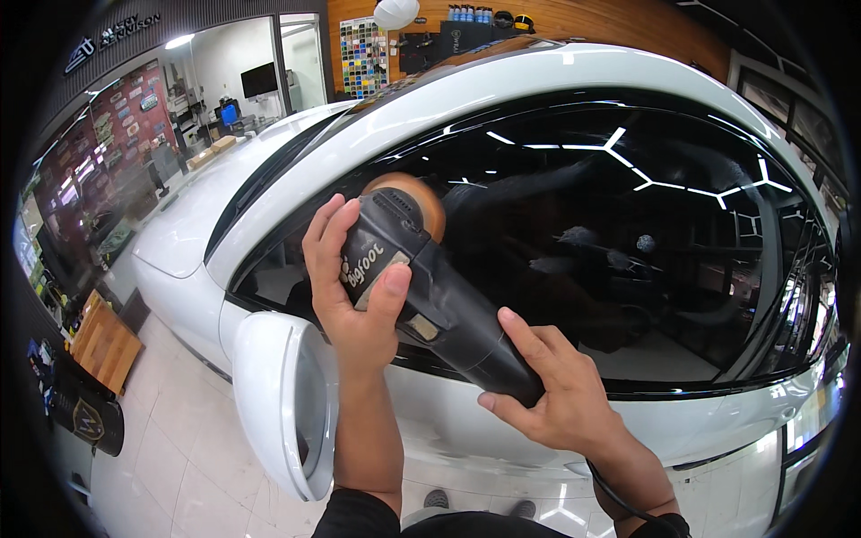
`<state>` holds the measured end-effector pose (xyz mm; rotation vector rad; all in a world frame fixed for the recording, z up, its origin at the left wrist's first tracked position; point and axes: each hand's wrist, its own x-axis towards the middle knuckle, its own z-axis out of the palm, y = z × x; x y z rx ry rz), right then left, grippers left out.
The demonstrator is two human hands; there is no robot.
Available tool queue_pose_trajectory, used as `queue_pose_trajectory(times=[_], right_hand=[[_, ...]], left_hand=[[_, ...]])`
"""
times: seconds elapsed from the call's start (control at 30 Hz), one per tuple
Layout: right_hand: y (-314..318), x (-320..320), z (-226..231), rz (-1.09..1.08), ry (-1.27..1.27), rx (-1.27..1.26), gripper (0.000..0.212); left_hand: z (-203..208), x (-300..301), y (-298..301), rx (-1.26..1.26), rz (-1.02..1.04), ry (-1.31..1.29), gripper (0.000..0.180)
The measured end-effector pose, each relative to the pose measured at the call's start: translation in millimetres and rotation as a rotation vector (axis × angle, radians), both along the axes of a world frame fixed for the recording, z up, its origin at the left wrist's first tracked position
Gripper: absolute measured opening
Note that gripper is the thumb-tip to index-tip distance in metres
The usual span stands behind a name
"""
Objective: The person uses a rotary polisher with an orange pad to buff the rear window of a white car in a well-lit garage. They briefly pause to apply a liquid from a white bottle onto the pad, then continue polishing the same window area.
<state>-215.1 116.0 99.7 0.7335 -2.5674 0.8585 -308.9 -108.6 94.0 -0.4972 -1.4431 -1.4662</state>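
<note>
A black polishing machine lies slantwise across the lower front corner of a car's dark side window. Its round orange pad is against the glass near the front pillar. My left hand grips the head of the polisher, thumb on the near side and fingertips over the far edge. My right hand is wrapped round the rear of the body, its lower fingers hidden underneath. Whitish smears and blobs of polish mark the glass to the right of the pad.
The white door mirror juts out just left of my left forearm. A black cable runs along my right forearm. Below the door is a light tiled floor. A wooden box and a black bin stand at the left.
</note>
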Motion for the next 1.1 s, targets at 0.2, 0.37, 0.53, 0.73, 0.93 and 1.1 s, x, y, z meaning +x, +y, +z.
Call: queue_pose_trajectory(times=[0.2, 0.37, 0.53, 0.73, 0.93, 1.1], right_hand=[[3.1, 1.4, -3.0, -0.014, 0.02, -0.032, 0.087], [27.3, 12.4, -7.0, -0.078, 0.078, -0.178, 0.092], [15.8, 5.3, -4.0, -0.027, 0.093, -0.114, 0.092], [2.7, -3.5, -6.3, -0.012, 0.019, 0.041, 0.088], [35.1, 3.6, 5.7, -0.047, 0.019, -0.121, 0.091], [80.0, 17.4, -4.3, -0.066, 0.07, -0.469, 0.093]], left_hand=[[5.3, -2.7, 1.3, -0.058, -0.003, 0.047, 0.062], [39.1, -4.2, 38.2, -0.213, -0.093, 0.132, 0.064], [25.6, -2.2, 20.5, -0.156, -0.032, 0.106, 0.064], [-6.1, -5.0, 1.1, -0.012, -0.001, 0.042, 0.061], [33.9, -4.6, 41.0, -0.167, -0.004, 0.098, 0.062], [85.1, -2.6, 107.5, -0.354, -0.046, 0.152, 0.063]])
